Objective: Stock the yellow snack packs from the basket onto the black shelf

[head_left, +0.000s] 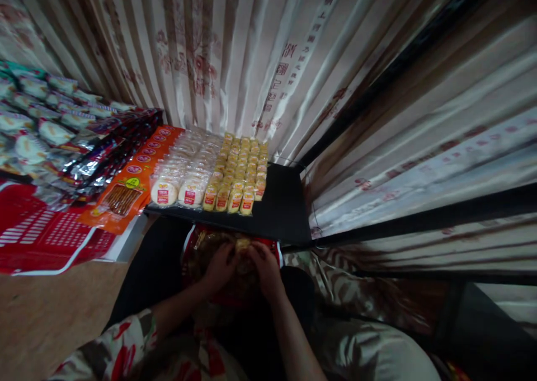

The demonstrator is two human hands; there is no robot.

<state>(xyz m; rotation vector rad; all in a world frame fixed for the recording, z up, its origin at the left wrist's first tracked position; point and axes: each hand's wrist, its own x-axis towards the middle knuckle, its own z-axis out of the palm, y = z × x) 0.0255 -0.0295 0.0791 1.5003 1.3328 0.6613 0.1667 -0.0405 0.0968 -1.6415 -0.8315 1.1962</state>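
You stood at a black shelf point(281, 207) hemmed in by striped satin curtains point(251, 56), with rows of small yellow packets point(241, 171), round white cakes point(184, 168) and orange sachets point(134, 182) laid out on it. Just below its front edge, your left hand point(220, 269) and right hand point(264, 269) were close together, both clutching a red-rimmed bag of snacks point(232, 263). The shelf edge stood directly ahead of the bag.

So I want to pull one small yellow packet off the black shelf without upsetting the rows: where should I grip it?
Probably take a front-row yellow packet by its near bottom edge, coming from the front. That end faces the black shelf's open edge; its sides touch neighbours.
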